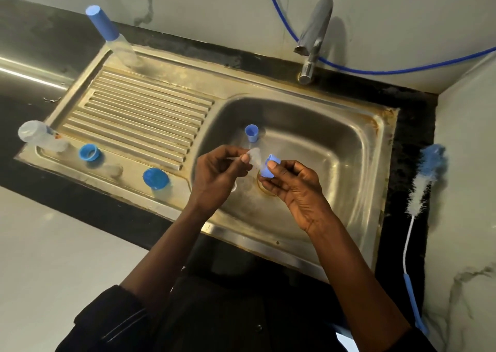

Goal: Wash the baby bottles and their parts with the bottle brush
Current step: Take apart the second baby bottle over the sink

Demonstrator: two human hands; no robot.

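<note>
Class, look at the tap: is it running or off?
Off: no stream of water falls from the tap into the sink basin.

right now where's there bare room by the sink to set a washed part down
The ribbed drainboard is bare between the capped bottle behind and the parts along its front. The basin is bare right of the right hand. Crowded: the drainboard's front edge, with clear bottle, blue ring and blue cap.

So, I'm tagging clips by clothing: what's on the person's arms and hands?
The left hand and right hand are bare: no gloves, rings or watch show. The left sleeve and right sleeve are dark, ending near the elbows; the left has thin pale lines.
</note>
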